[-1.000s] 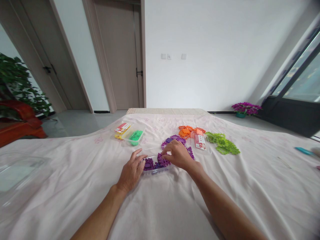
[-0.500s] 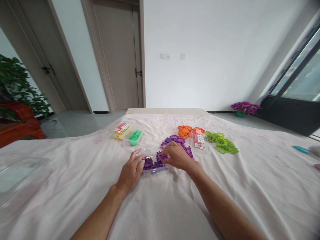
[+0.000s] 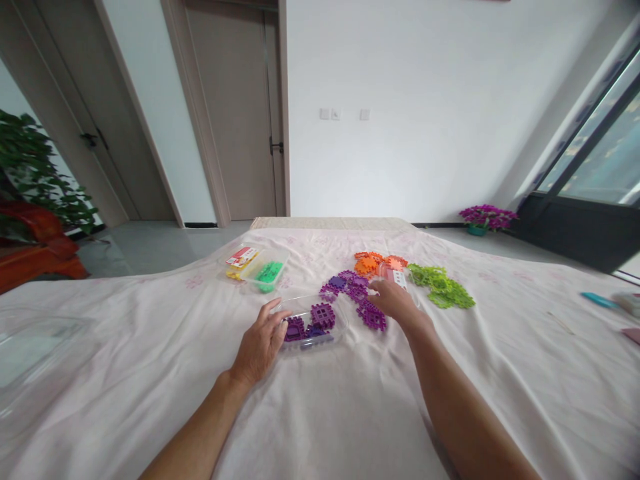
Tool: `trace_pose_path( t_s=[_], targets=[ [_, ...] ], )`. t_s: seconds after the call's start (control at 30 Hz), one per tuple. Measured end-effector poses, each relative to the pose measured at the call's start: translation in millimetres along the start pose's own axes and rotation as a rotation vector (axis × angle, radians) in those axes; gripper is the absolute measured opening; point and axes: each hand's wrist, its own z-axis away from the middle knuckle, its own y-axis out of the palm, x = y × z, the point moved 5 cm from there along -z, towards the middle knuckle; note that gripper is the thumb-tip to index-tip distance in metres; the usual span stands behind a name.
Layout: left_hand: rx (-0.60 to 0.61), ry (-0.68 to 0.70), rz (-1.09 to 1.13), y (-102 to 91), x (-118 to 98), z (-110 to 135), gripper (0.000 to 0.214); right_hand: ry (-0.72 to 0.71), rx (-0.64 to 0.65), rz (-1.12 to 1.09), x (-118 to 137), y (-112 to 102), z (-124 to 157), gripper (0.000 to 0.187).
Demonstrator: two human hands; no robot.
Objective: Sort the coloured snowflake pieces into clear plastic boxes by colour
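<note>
A small clear plastic box (image 3: pixel 338 328) lies on the pale cloth and holds a few purple interlocking pieces (image 3: pixel 323 314). My left hand (image 3: pixel 260 345) rests against the box's left end, fingers curled on its rim. My right hand (image 3: pixel 395 300) reaches to the right of the box, over a loose chain of purple pieces (image 3: pixel 360 297), with its fingers bent down; whether it grips one is hidden.
Orange pieces (image 3: pixel 371 262), lime green pieces (image 3: pixel 443 287) and a clear lid with a red label (image 3: pixel 400 277) lie behind my right hand. A clear box with green and yellow pieces (image 3: pixel 261 268) sits further left. A large clear tub (image 3: pixel 35 347) stands at far left.
My right hand left the box and moved right to the loose purple chain. My left hand stayed at the box's left end.
</note>
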Motion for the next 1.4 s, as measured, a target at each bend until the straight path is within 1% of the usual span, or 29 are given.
trace_pose_path(
  t_s=[0.07,0.13,0.3,0.37,0.57,0.7,0.87,0.97,1.03,1.07,1.17,1.2,1.23,1.3,1.4],
  targets=[
    [-0.002,-0.001,0.001,0.2,-0.1,0.0,0.034,0.040,0.100,0.043,-11.6,8.2,-0.5,0.034],
    [0.002,-0.004,0.001,0.6,-0.2,0.0,0.034,0.027,0.153,0.053,-16.7,15.0,-1.2,0.039],
    [0.009,-0.003,0.000,0.9,-0.2,0.2,0.035,-0.017,0.187,0.061,-18.6,25.2,-5.4,0.052],
    [0.009,0.002,-0.003,0.8,0.0,0.2,0.035,-0.035,0.199,0.045,-18.0,27.4,-6.9,0.054],
    [0.012,0.007,-0.014,0.8,0.3,-0.5,0.034,-0.021,0.218,-0.014,-22.2,29.4,-8.7,0.046],
    [0.003,0.015,-0.018,0.2,-1.1,-0.7,0.033,-0.014,0.230,-0.041,-23.8,26.1,-6.2,0.049],
    [0.008,0.015,-0.016,0.5,-0.6,-0.4,0.034,-0.083,0.323,-0.055,-13.6,22.1,3.6,0.052],
    [0.014,0.016,-0.016,1.1,0.3,-0.2,0.034,-0.074,0.344,-0.036,-10.1,20.3,7.3,0.045],
    [0.017,0.017,-0.018,1.2,0.4,-0.1,0.035,-0.068,0.326,-0.044,-9.4,17.9,6.9,0.037],
    [0.018,0.018,-0.017,1.2,0.4,-0.1,0.036,-0.072,0.297,-0.057,-9.1,15.6,5.9,0.032],
    [0.017,0.023,-0.011,0.7,-0.5,0.0,0.036,-0.116,0.140,-0.149,-5.2,4.3,1.2,0.016],
    [0.017,0.023,-0.010,0.6,-0.8,-0.1,0.036,-0.135,0.087,-0.204,-2.6,0.6,-0.2,0.010],
    [0.018,0.021,-0.009,0.5,-1.0,-0.1,0.036,-0.153,0.040,-0.276,0.8,-2.4,-1.4,0.009],
    [0.014,0.011,-0.010,0.4,-1.0,-0.2,0.035,-0.189,-0.015,-0.465,10.4,-4.8,-2.9,0.014],
    [0.001,-0.002,-0.010,-0.2,-0.7,0.1,0.033,-0.258,-0.016,-0.755,32.8,0.0,-2.3,0.026]
  ],
)
